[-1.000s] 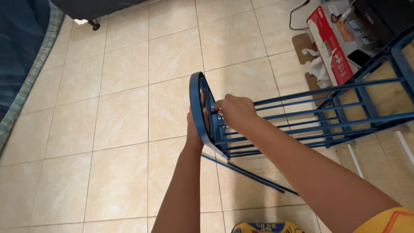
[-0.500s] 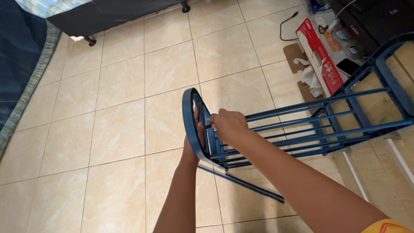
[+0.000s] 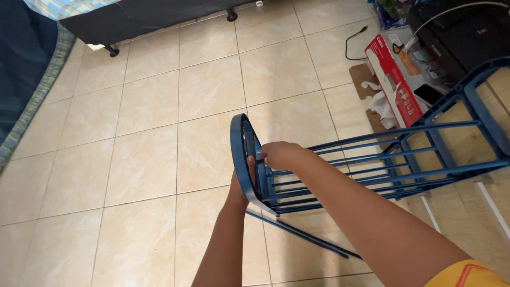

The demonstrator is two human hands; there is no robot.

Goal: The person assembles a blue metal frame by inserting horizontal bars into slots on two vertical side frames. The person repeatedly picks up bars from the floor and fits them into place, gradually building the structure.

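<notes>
Shifted down and right in view since a second ago, more of the bed (image 3: pixel 133 21) now showing up top. Blue rack (image 3: pixel 372 165) lying on its side on the tiled floor (image 3: pixel 133 159), round end ring (image 3: pixel 241 154) facing the camera. Right hand (image 3: pixel 281 155) closed over the ring's inner rods; left hand (image 3: pixel 245 178) pressed up behind the ring, grip there impossible to tell. Rack tipped over, ring end being worked, nothing visibly detached yet. Red box (image 3: pixel 393 79) lying beyond.
</notes>
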